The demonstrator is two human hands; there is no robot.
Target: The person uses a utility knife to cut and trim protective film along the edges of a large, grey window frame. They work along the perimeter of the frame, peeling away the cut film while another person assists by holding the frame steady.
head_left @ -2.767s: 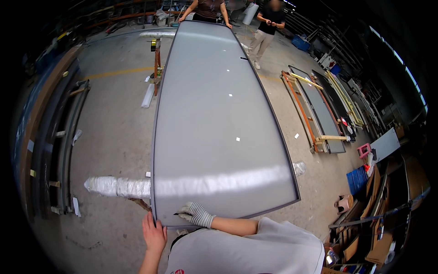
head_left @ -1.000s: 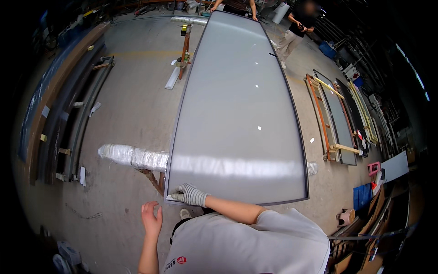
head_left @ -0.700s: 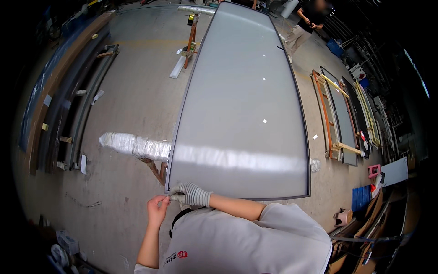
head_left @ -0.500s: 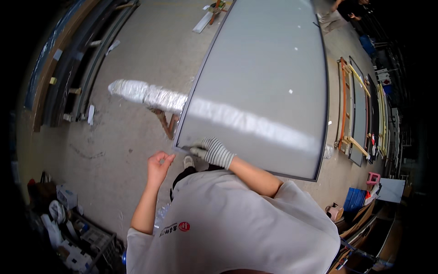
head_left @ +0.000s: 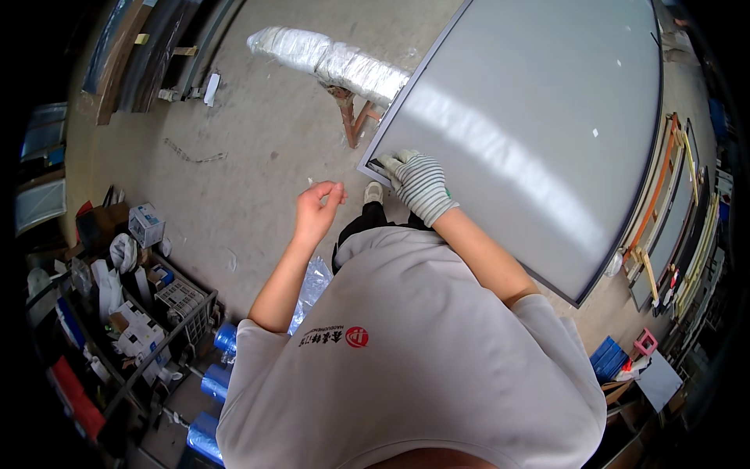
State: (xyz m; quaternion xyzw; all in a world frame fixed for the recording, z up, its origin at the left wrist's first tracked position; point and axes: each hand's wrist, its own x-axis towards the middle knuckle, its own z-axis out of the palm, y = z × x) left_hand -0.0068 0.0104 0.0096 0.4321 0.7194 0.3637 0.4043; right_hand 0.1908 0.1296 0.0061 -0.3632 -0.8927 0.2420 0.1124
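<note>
A large grey glass panel (head_left: 531, 86) in a dark frame fills the right half of the view. My right hand (head_left: 419, 181), in a white-and-grey striped glove, rests at the panel's near left corner. Its fingers close around a small dark object (head_left: 378, 166), mostly hidden, whose kind I cannot make out. My left hand (head_left: 319, 205), bare, hangs over the floor to the left of that corner, apart from the panel. Its thumb and fingers are pinched together; whatever may be between them is too small to name.
A silver-wrapped beam (head_left: 332, 61) on a brown trestle (head_left: 353, 117) runs under the panel. At the lower left stands a cart (head_left: 183, 309) of boxes and scraps, beside blue rollers (head_left: 216, 383). Framed panels and wooden battens (head_left: 673, 195) lean at the right.
My view has shifted left and down, so the panel now appears farther right and higher. My right hand stays at the panel's corner; my left hand stays pinched beside it.
</note>
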